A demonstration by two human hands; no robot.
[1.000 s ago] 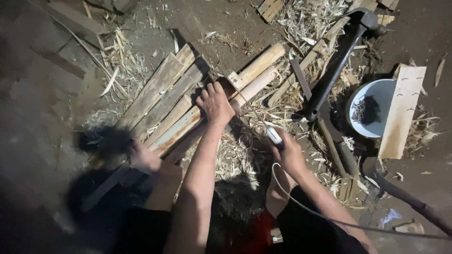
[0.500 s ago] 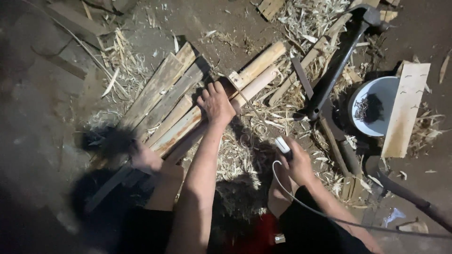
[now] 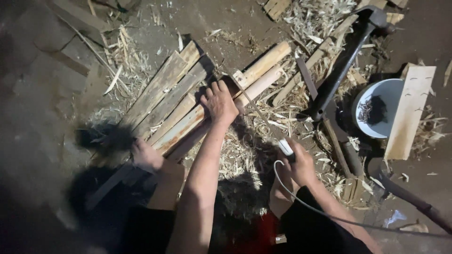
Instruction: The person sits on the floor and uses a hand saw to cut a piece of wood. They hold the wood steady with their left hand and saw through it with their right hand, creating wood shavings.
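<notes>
Pale split wooden slats point(image 3: 174, 110), bundled on the dirt floor point(image 3: 42, 103), centre. Left hand point(image 3: 219, 101) pressed flat on them, fingers spread. Right hand point(image 3: 299, 164), at 4 o'clock, closed around a thin blade with white handle point(image 3: 285, 146). Round white bowl point(image 3: 383, 113) at 3 o'clock.

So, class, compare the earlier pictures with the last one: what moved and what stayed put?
The right hand, gripping a small white-tipped tool, drifted slightly down and right, away from the pale split wooden planks. The left hand stayed pressed on those planks. The white round bowl and long dark metal tool kept their places.
</notes>
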